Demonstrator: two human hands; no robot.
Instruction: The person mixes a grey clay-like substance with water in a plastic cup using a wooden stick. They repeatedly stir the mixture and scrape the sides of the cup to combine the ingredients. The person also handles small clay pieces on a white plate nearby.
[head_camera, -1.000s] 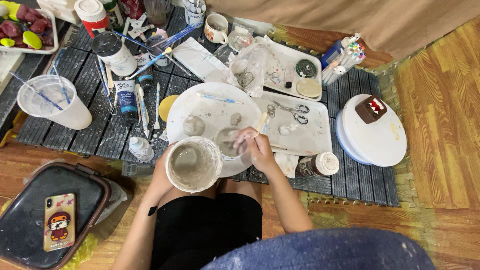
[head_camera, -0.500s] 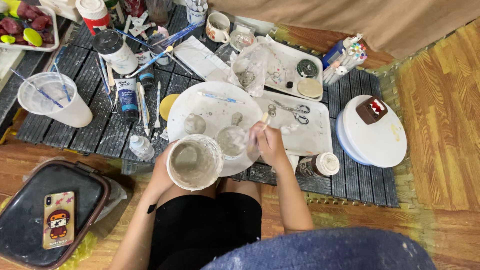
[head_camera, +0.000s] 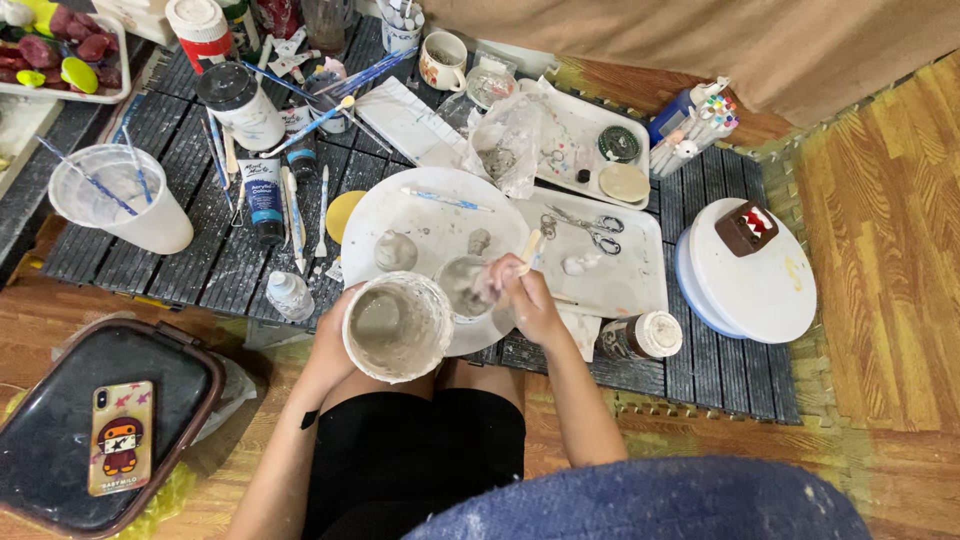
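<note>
Nearby — blue-labelled paint tube (head_camera: 264, 198), perhaps capped.

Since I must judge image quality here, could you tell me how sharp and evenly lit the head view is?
In the head view, light is soft and even, without harsh glare; the right hand with its wooden stick is slightly motion-blurred, the left hand and clay-smeared cup sharp; a blue blurred shape fills the bottom edge.
</note>
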